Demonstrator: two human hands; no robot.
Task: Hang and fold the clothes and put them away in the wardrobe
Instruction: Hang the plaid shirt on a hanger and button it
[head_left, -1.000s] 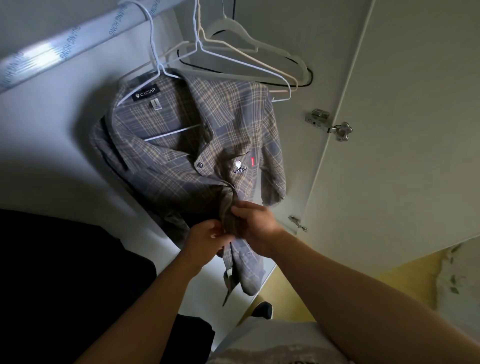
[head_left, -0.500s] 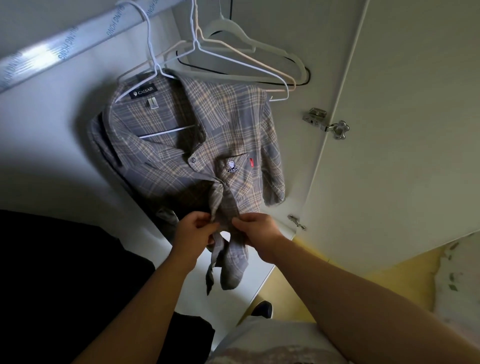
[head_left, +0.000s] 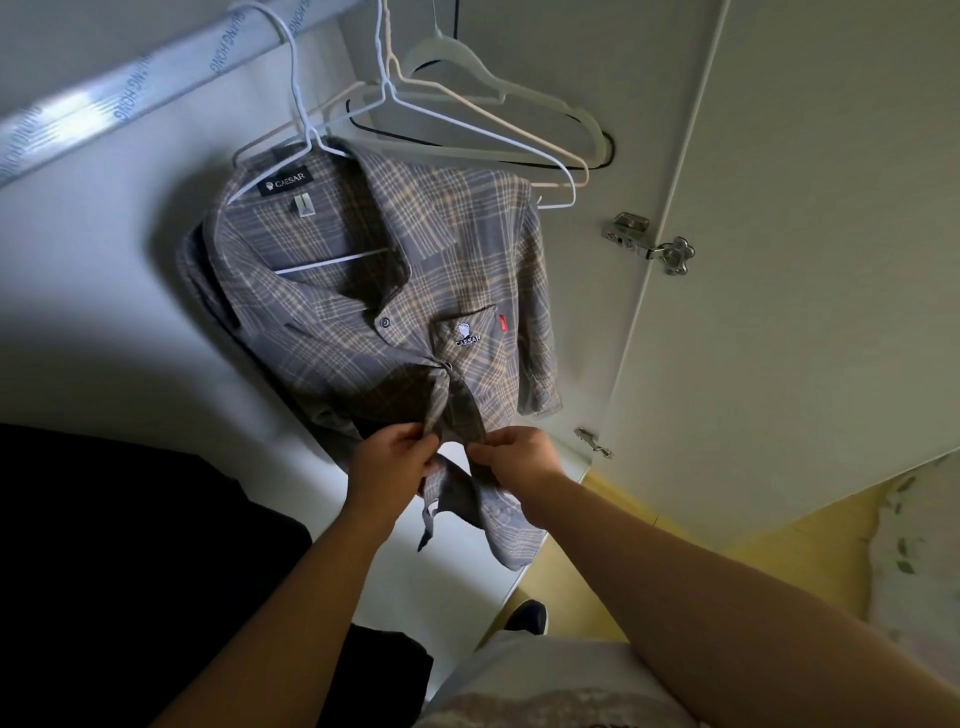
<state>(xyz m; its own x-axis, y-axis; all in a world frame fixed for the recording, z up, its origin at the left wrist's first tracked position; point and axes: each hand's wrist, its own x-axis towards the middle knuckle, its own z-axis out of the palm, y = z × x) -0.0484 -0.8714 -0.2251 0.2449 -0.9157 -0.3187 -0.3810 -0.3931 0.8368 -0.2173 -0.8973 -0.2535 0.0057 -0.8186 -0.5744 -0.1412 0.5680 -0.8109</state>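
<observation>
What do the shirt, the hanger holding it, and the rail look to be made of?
Shirt: soft woven cloth, matte plaid; it creases and drapes. Hanger: thin white rod, probably coated wire. Rail: shiny metal tube, seemingly under a printed plastic wrap.

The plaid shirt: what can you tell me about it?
The shirt is grey with tan plaid and looks like soft woven cloth. It has a collar, a CAESAR neck label and a chest pocket. It hangs on a white wire hanger from the rail, partly buttoned. The left hand and right hand pinch its front edges.
</observation>
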